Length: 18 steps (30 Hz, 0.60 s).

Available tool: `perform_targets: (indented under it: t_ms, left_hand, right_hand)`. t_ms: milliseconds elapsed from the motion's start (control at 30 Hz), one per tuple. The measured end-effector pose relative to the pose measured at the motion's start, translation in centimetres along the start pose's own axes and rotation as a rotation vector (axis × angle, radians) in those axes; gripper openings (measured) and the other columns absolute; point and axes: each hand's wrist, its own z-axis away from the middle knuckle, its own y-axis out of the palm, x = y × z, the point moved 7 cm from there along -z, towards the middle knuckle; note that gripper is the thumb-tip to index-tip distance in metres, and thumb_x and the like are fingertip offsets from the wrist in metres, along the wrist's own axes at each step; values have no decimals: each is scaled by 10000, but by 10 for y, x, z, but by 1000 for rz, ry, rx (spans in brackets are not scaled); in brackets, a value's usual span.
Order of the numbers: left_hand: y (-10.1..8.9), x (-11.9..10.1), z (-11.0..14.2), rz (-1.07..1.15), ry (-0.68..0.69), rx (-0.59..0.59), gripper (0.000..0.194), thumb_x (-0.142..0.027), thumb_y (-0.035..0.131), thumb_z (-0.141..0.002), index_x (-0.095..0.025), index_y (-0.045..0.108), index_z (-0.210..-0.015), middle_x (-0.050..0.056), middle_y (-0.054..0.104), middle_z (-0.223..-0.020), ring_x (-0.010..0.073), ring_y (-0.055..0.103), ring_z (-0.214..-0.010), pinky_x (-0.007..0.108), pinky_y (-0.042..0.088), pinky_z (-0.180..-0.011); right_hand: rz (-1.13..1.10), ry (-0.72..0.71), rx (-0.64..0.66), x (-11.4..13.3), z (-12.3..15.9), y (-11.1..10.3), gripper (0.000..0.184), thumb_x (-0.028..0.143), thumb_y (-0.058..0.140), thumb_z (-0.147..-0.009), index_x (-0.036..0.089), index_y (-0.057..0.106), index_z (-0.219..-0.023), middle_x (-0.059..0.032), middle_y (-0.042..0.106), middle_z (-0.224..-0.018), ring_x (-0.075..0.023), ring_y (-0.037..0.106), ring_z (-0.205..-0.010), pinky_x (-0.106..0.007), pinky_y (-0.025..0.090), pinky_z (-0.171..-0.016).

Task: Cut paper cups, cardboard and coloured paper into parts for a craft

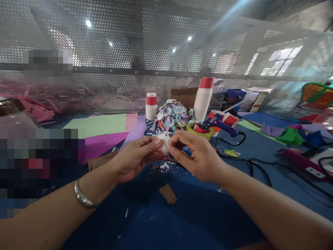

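Note:
A small white paper piece [163,144], seemingly rounded, is pinched between the thumb and fingers of my left hand [142,152]. My right hand [194,151] is closed in a pinch at that piece's right edge; what its fingertips grip is too small to make out. Below the fingertips hangs a thin purplish strip [171,164]. Just beyond my hands lies a heap of round paper pieces [169,122] with blue grid patterns and pastel tabs. Past my right hand, a blue glue gun [221,124] with a red light rests near a yellow tape roll [191,130].
Stacked paper cups [203,100] stand behind the heap, with a shorter cup stack [151,107] to their left. Black cables [256,161] cross the right side to a purple power strip [304,165]. Coloured sheets [96,125] lie left; a cardboard scrap [168,194] lies in front.

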Motion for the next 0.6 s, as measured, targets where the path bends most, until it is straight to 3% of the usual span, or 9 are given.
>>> perform_targets:
  t_ms: [233, 400, 600]
  left_hand:
    - [3, -2, 0, 8, 14, 20, 86, -234, 730, -784, -157, 728, -824, 29, 693, -853, 133, 641, -848, 236, 521, -829]
    - [10, 0, 2, 13, 9, 69, 128, -280, 695, -813, -165, 733, -854, 34, 699, -881, 147, 643, -865, 242, 537, -818]
    - [-1, 2, 1, -5, -3, -88, 83, -216, 679, -813, -141, 703, -838, 55, 704, -849, 157, 649, -814, 295, 548, -816]
  right_hand:
    - [116, -111, 43, 3, 0, 9, 132, 117, 472, -919, 169, 517, -807, -17, 523, -758, -125, 487, -717, -264, 418, -665]
    - [165, -129, 51, 4, 0, 14, 114, 127, 460, -924, 172, 533, -850, -54, 558, -816, -160, 513, -784, -302, 445, -718]
    - [127, -50, -74, -1, 0, -2, 111, 141, 471, -935, 161, 573, -896, -43, 574, -825, -138, 542, -778, -271, 447, -716]
